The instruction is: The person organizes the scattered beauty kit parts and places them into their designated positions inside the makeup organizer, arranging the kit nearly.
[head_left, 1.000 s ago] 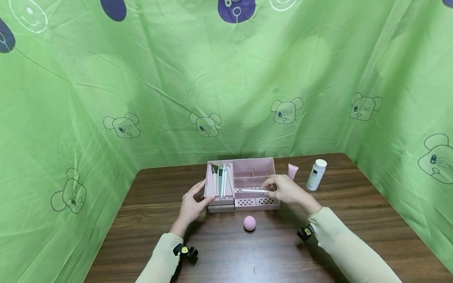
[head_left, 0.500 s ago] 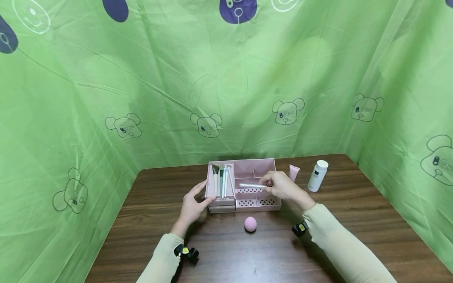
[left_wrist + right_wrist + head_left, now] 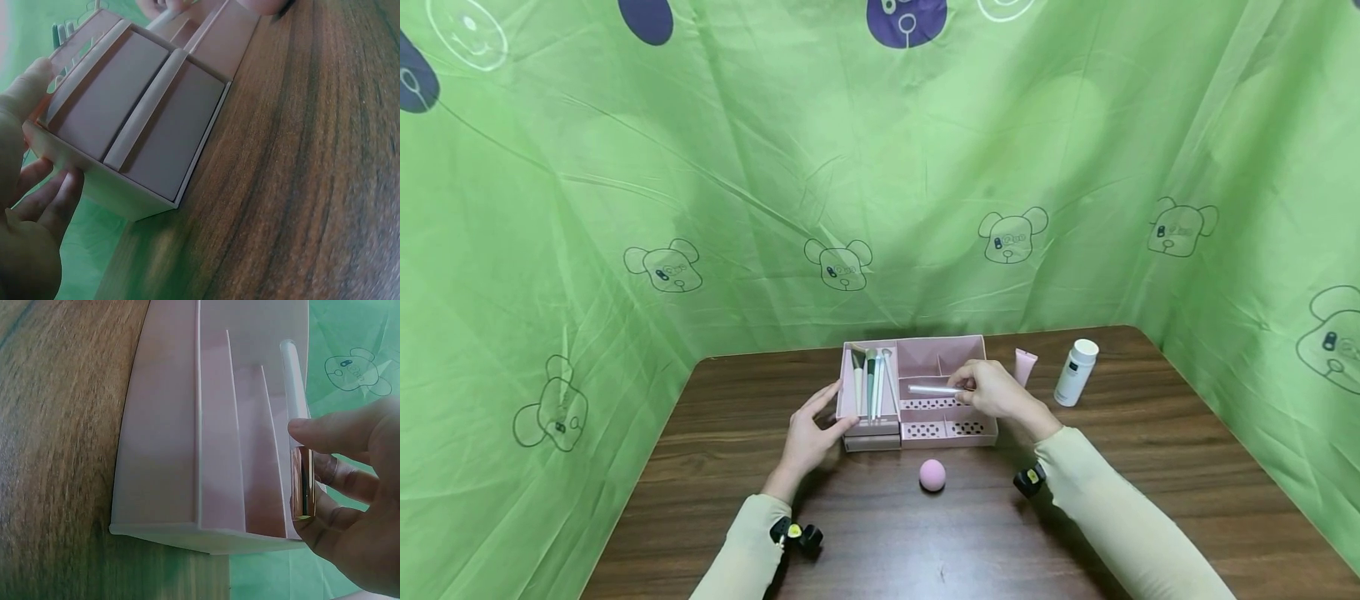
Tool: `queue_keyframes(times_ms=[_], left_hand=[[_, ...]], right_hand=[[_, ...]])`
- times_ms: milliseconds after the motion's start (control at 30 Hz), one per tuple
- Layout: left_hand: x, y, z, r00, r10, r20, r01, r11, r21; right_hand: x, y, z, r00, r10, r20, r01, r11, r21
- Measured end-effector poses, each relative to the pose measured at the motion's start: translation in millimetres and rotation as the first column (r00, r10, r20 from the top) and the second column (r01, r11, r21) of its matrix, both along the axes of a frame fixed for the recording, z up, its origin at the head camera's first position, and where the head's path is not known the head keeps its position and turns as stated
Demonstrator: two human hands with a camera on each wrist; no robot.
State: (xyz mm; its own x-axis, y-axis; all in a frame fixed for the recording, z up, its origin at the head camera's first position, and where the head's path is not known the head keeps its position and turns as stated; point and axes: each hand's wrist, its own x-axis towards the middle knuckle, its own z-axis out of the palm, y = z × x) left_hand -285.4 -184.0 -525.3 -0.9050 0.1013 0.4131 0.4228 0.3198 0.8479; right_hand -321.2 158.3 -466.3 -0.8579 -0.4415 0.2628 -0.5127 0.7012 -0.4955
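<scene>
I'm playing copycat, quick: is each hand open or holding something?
Left hand: holding the pink box.
Right hand: pinching a slim white tube.

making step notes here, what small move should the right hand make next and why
I'd probably lower the white stick into the pink organizer: the right hand pinches it over the organizer's open compartments, and the left hand touches the organizer's side, which may help keep it steady.

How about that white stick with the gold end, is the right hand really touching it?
Touching. The right wrist view shows it: the right hand pinches the white stick, its thumb lying right across it with no gap.
</scene>
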Motion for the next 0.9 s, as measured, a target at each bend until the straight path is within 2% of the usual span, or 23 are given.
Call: queue_keyframes(times_ms=[333,367,567,600,900], left_hand=[[-0.9,-0.7,-1.2,1.000,0.001,-0.010,-0.001,1.000,-0.004],[1.5,0.3,2.9,1.000,-0.002,-0.009,0.002,1.000,-0.004],[0.7,0.5,2.1,1.000,-0.013,0.003,0.013,1.000,0.015],[-2.0,-0.5,-2.0,1.000,-0.012,0.004,0.012,1.000,0.017],[-0.3,-0.5,-0.6,1.000,-0.004,0.003,0.004,1.000,0.002]], right_hand=[[-5.2,-2.6,-4.0,0.999,-0.031,0.019,0.031,0.999,0.013],[-5.6,-3.0,-4.2,0.999,-0.034,0.024,0.033,0.999,0.014],[-5.5,-5.6,-1.8,0.997,-0.063,0.039,0.062,0.998,0.003],[-5.3,-5.9,-1.2,0.997,-0.069,0.042,0.069,0.998,-0.002],[-3.9,-6.1,-2.2,0.992,-0.087,0.087,0.090,0.996,-0.027]])
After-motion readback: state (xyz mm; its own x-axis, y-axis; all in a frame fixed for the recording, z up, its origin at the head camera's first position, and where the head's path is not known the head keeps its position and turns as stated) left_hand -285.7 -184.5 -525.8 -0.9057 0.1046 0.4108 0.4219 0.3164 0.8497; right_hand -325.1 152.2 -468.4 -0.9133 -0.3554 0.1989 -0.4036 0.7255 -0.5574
